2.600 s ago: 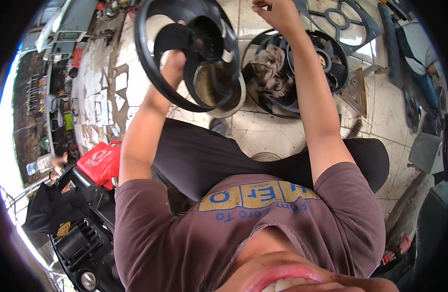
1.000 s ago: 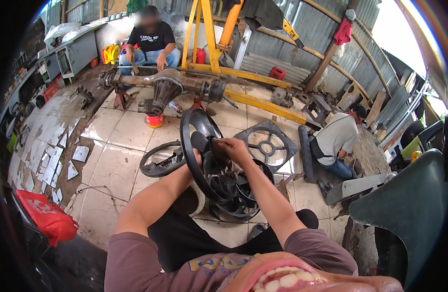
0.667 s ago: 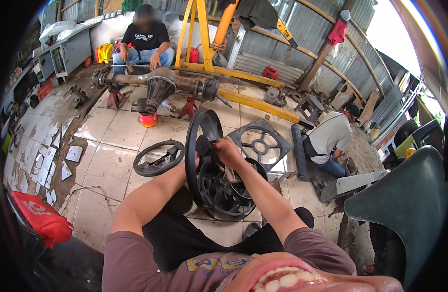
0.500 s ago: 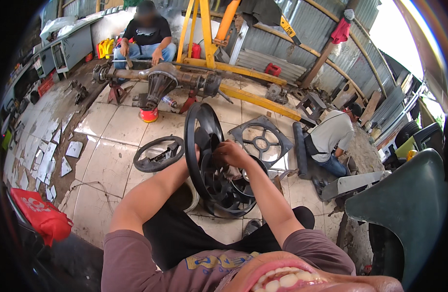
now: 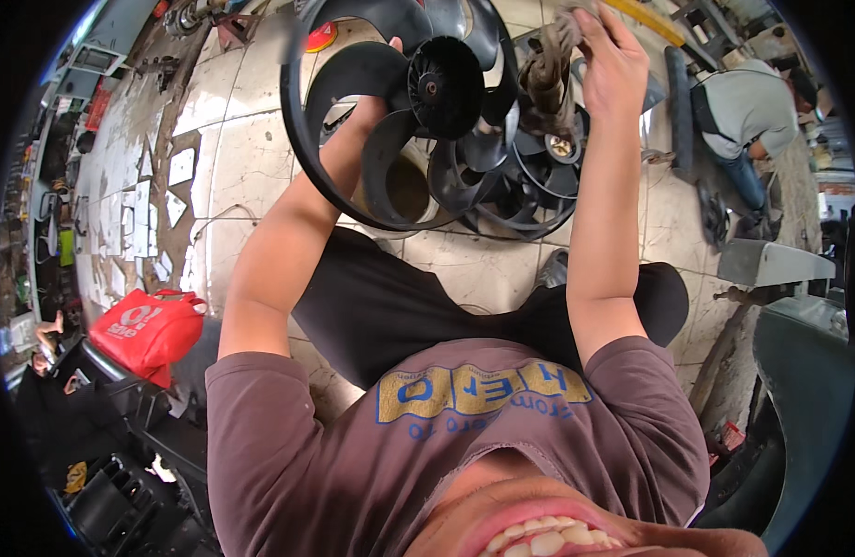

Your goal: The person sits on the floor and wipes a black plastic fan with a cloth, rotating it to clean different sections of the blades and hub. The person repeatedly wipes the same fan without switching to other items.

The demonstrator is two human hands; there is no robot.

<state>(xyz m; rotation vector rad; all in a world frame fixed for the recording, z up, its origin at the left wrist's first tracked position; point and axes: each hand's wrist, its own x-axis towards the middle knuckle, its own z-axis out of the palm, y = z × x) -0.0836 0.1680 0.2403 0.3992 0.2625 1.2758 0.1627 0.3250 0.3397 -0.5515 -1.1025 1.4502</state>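
I'm gripping the fan (image 5: 438,90) with the left hand (image 5: 365,115), pinching a rag (image 5: 548,74) in the right hand (image 5: 616,72); the shirt (image 5: 474,408) is showing blue-and-gold print, the bag (image 5: 149,336) white lettering.

The head-worn view comes from the left unit of a side-by-side fisheye pair, facing steeply downward. Landmark: ringed black fan (image 5: 444,88), near range, upper part of the field. Brown shirt (image 5: 446,469), below the fan: nearer. Tiled floor (image 5: 455,267), beyond the fan: farther.

Black ringed fan (image 5: 444,88) aloft, crumpled grey-brown rag (image 5: 548,84) just beside it
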